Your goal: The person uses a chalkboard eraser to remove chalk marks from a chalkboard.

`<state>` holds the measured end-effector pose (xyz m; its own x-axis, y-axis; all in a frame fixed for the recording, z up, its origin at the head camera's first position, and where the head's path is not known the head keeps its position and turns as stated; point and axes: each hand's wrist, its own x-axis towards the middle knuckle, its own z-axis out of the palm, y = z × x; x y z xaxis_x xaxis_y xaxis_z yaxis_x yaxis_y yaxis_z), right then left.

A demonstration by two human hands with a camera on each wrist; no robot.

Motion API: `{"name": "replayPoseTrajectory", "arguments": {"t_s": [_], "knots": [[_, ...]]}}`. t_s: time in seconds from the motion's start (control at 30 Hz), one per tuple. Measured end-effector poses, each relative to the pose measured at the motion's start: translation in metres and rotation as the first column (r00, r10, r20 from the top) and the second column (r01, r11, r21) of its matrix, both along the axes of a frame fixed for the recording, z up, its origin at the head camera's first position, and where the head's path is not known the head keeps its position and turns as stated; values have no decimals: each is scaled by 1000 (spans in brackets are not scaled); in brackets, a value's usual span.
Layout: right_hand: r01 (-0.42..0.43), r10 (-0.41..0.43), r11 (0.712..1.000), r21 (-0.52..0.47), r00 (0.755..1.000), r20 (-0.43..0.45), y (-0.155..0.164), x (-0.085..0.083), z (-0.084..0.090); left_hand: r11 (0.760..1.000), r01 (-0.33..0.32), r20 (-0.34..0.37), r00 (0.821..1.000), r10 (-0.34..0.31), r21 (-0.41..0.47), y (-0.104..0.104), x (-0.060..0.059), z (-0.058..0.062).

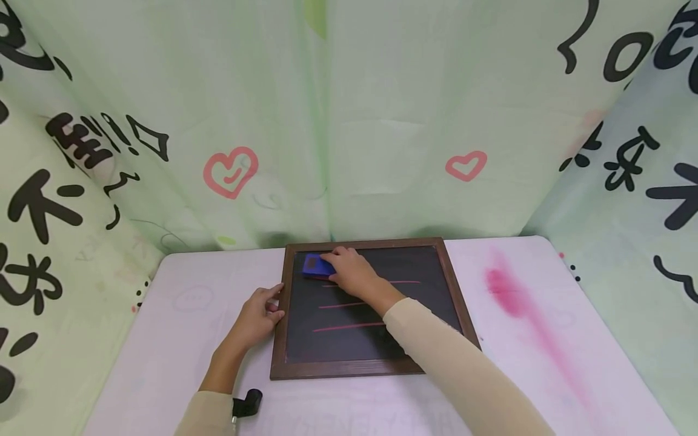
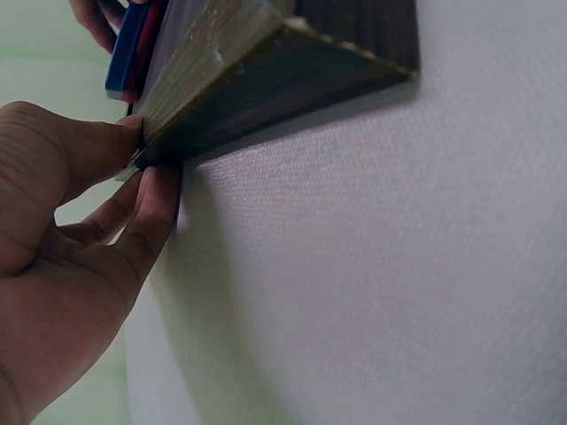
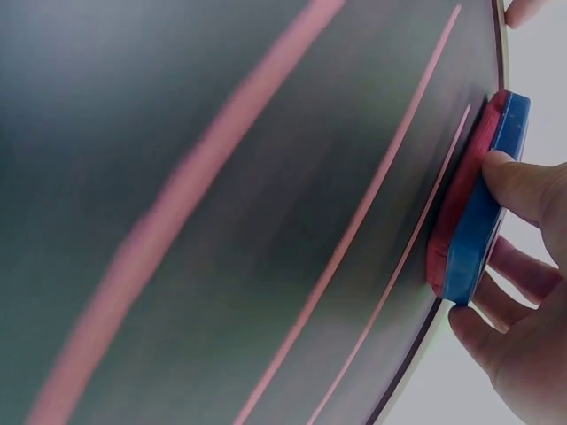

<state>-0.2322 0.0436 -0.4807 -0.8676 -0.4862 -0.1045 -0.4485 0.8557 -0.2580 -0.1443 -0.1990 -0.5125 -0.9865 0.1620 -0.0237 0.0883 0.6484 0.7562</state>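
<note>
A chalkboard [image 1: 376, 315] in a brown wooden frame lies flat on the white table [image 1: 180, 327], with three pink chalk lines [image 1: 349, 327] across it. My right hand [image 1: 334, 264] grips a blue eraser [image 1: 314, 265] with a red felt face and presses it on the board's far left corner. In the right wrist view the eraser [image 3: 478, 204] sits felt-down on the dark board [image 3: 221, 177], thumb on one side and fingers on the other. My left hand [image 1: 275, 304] pinches the frame's left edge [image 2: 266, 80], thumb on top and fingers beneath.
A pink chalk smear [image 1: 507, 290] marks the table to the right of the board. A small black object [image 1: 248, 402] lies near my left sleeve at the front edge. Green printed curtains [image 1: 327, 121] close in the table at the back and on both sides.
</note>
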Motion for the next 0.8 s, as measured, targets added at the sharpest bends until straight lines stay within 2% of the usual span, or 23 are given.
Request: {"name": "replayPoseTrajectory", "arguments": {"t_s": [0.33,0.8], "knots": [[27,-26,998,-51,1000,17,36,1,1,1000,1,-2,1000,-1,-22,0,-1,0],[50,-53,996,-71,998,-42,104,6,-1,1000,3,2,1000,-2,-30,0,0,1]]}}
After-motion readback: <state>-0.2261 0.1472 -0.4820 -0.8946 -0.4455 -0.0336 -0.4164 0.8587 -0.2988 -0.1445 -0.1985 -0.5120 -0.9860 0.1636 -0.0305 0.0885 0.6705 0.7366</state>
